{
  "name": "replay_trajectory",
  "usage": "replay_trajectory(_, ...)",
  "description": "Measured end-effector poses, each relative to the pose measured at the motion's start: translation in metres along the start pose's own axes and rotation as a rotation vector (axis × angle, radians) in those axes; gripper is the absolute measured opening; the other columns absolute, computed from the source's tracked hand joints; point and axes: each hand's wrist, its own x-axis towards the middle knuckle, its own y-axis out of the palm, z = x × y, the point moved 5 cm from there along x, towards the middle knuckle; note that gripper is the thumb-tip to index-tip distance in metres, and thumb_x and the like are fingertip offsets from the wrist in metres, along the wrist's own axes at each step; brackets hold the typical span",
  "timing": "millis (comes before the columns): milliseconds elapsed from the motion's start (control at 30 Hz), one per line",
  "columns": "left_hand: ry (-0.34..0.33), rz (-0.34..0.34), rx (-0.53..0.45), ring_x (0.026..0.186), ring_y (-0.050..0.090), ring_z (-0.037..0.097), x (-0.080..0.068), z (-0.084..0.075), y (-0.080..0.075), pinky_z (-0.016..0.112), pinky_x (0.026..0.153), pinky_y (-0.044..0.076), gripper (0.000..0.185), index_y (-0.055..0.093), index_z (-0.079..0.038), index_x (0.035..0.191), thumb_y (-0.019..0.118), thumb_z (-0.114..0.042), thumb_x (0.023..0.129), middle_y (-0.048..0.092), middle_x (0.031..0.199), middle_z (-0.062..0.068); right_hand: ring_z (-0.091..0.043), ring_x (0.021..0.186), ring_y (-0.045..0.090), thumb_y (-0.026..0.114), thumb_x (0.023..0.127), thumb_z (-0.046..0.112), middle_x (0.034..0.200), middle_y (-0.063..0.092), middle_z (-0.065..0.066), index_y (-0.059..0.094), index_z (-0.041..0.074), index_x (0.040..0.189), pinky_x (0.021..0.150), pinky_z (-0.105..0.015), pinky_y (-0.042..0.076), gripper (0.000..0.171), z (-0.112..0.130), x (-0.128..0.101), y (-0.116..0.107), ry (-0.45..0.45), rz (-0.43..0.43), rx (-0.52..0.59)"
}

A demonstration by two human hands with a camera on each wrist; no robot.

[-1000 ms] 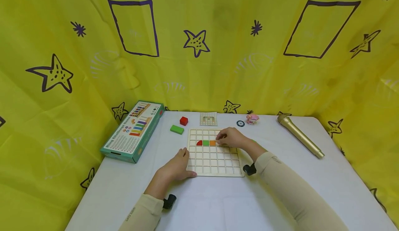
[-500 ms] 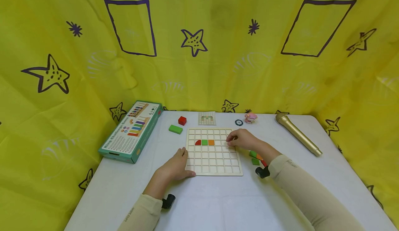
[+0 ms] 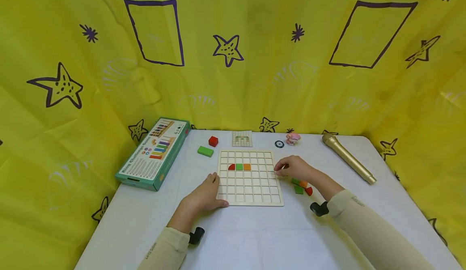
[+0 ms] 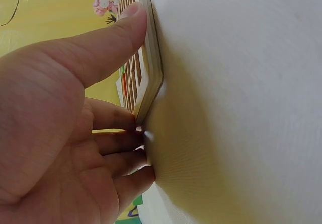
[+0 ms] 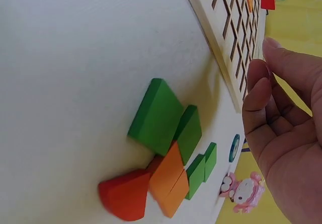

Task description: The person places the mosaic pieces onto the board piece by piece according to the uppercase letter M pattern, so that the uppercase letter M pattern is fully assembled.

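Observation:
A pale wooden grid board (image 3: 251,187) lies on the white table. In one of its rows sit a red rounded piece (image 3: 231,167), a green square (image 3: 239,166) and an orange square (image 3: 247,166). My left hand (image 3: 205,195) spans the board's near left corner, thumb on the front edge and fingers along the left side. My right hand (image 3: 296,168) hovers by the board's right edge, fingers loosely bent and nothing between them. Below it in the right wrist view lie several loose pieces: green blocks (image 5: 158,116), orange ones (image 5: 168,178) and a red rounded one (image 5: 126,196).
Behind the board lies a printed pattern card (image 3: 242,139). A red cube (image 3: 213,141) and a green block (image 3: 205,151) are at its left, near a ring game box (image 3: 154,154). A round disc (image 3: 279,144), a pink figurine (image 3: 293,139) and a gold microphone (image 3: 347,156) stand or lie to the right.
My right hand has moved rightward from the cells beside the orange square to the board's right edge, uncovering the loose pieces. My left hand stays at the corner.

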Motion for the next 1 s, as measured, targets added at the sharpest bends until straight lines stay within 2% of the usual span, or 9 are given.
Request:
replay_trajectory(333, -0.01, 0.006, -0.014, 0.15, 0.022, 0.037, 0.0, 0.0, 0.001, 0.046, 0.117, 0.031, 0.103, 0.028, 0.011, 0.153, 0.082, -0.043, 0.083, 0.023, 0.162, 0.024, -0.019, 0.08, 0.053, 0.072, 0.093, 0.013, 0.091, 0.066, 0.0, 0.076, 0.009, 0.102, 0.069, -0.03, 0.047, 0.011, -0.007, -0.023, 0.001, 0.006, 0.009, -0.013)
replay_trajectory(600, -0.001, -0.001, -0.002, 0.149, 0.023, 0.038, 0.001, 0.0, 0.001, 0.046, 0.117, 0.031, 0.103, 0.028, 0.012, 0.152, 0.082, -0.043, 0.083, 0.024, 0.161, 0.025, -0.018, 0.084, 0.054, 0.075, 0.092, 0.016, 0.094, 0.069, 0.002, 0.077, 0.011, 0.1, 0.078, -0.034, 0.046, 0.01, -0.013, -0.036, 0.0, -0.018, 0.005, -0.037)
replay_trajectory(833, 0.003, -0.001, -0.017, 0.15, 0.022, 0.038, 0.0, -0.001, 0.001, 0.046, 0.117, 0.031, 0.103, 0.028, 0.012, 0.152, 0.082, -0.042, 0.083, 0.024, 0.161, 0.026, -0.018, 0.086, 0.056, 0.076, 0.091, 0.015, 0.094, 0.07, 0.003, 0.077, 0.009, 0.101, 0.08, -0.035, 0.049, 0.011, -0.022, -0.048, -0.002, -0.025, 0.007, -0.043)
replay_trajectory(1000, 0.0, 0.002, -0.016, 0.15, 0.022, 0.038, 0.0, -0.001, 0.0, 0.046, 0.117, 0.031, 0.103, 0.028, 0.012, 0.152, 0.082, -0.042, 0.083, 0.024, 0.161, 0.026, -0.017, 0.087, 0.057, 0.077, 0.09, 0.014, 0.094, 0.07, 0.003, 0.076, 0.008, 0.1, 0.078, -0.031, 0.051, 0.011, -0.025, -0.056, -0.005, -0.037, -0.002, -0.045)
